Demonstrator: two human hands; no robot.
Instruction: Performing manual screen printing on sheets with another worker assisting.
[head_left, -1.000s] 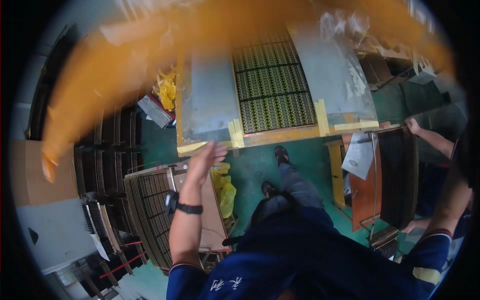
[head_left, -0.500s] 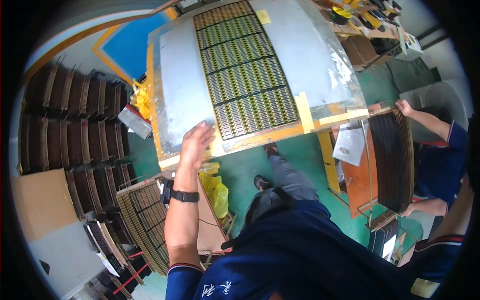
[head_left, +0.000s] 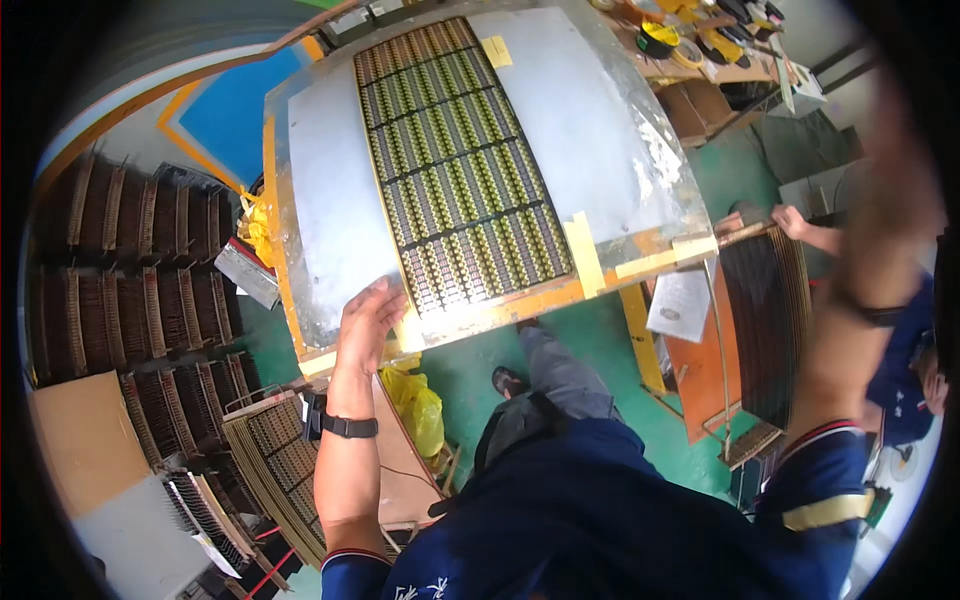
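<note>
A long panel [head_left: 462,170] with rows of small repeated yellow-green and dark shapes lies on the pale board of a worktable [head_left: 325,180]. My left hand [head_left: 370,322] rests at the panel's near left corner, fingers stretched out along its edge, gripping nothing visible. On the right side my right arm is raised; my right hand [head_left: 900,170] is smeared by motion near the picture's rim, so its fingers do not read. Yellow tape strips [head_left: 586,256] stick to the table's near edge and beside the panel.
Another person's hand [head_left: 792,222] is at a rack of dark panels [head_left: 765,320] on the right. Stacked patterned panels [head_left: 270,450] stand at my left, near a yellow bag [head_left: 425,420]. Dark racks [head_left: 130,300] line the left; tools and tape [head_left: 660,40] cover a far bench.
My right arm has swung up into view on the right. My left hand stays by the panel's corner. The other person has moved lower, hands now at the rack's far end. The whole view shifts slightly.
</note>
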